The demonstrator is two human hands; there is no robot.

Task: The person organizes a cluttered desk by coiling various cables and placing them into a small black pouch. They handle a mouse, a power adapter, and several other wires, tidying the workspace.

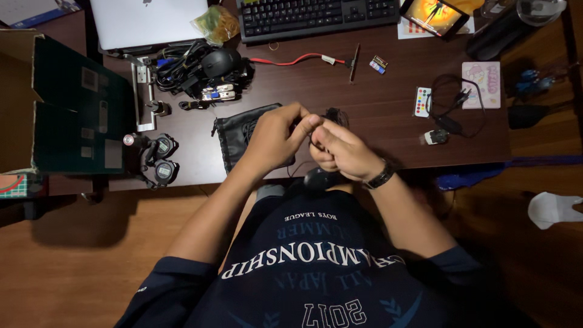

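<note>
My left hand [276, 138] and my right hand [343, 152] meet above the near edge of the dark wooden desk [376, 103]. Both pinch a thin black cable [333, 115] between thumb and fingers, its bundled end poking up just behind them. A black watch sits on my right wrist. A black drawstring pouch [234, 136] lies on the desk right under my left hand. A dark round object [317, 179], partly hidden, sits below my right hand at the desk edge.
A keyboard [316, 15], a silver laptop [149, 21] and a lit phone [434, 15] line the back. A tangle of cables with a mouse [203, 70], a small remote [422, 101], a black adapter cable [452, 112] and a green box [76, 112] also sit around.
</note>
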